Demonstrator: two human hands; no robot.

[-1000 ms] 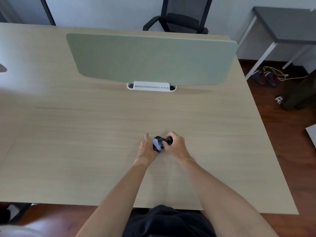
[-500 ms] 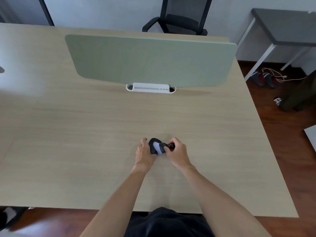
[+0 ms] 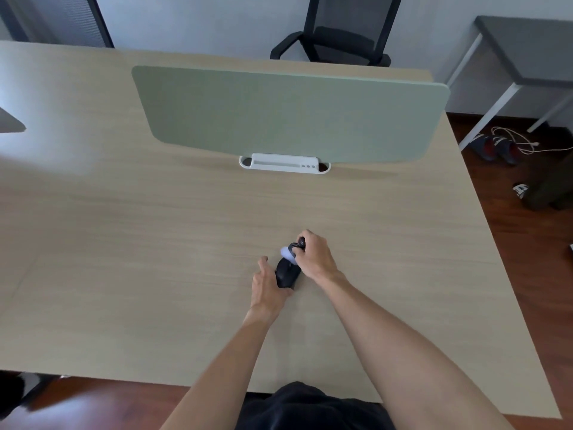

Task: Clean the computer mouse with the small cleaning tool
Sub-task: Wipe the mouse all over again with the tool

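A black computer mouse (image 3: 286,273) lies on the light wooden desk (image 3: 155,259), near its front middle. My left hand (image 3: 267,285) holds the mouse from its left side, fingers against its flank. My right hand (image 3: 314,257) is closed around a small cleaning tool (image 3: 293,249) with a black handle and a pale lavender rounded head. The tool's head sits at the far end of the mouse, touching or just above it. The palm of my right hand hides most of the handle.
A green divider panel (image 3: 288,116) stands across the desk in a white base (image 3: 283,163). A black office chair (image 3: 338,35) stands behind the desk. To the right are a grey side table (image 3: 527,51), slippers and a white cable on the wooden floor.
The tool's head has moved from the top of the mouse toward its far end. The mouse now lies flatter on the desk, with my left hand further back along its side.
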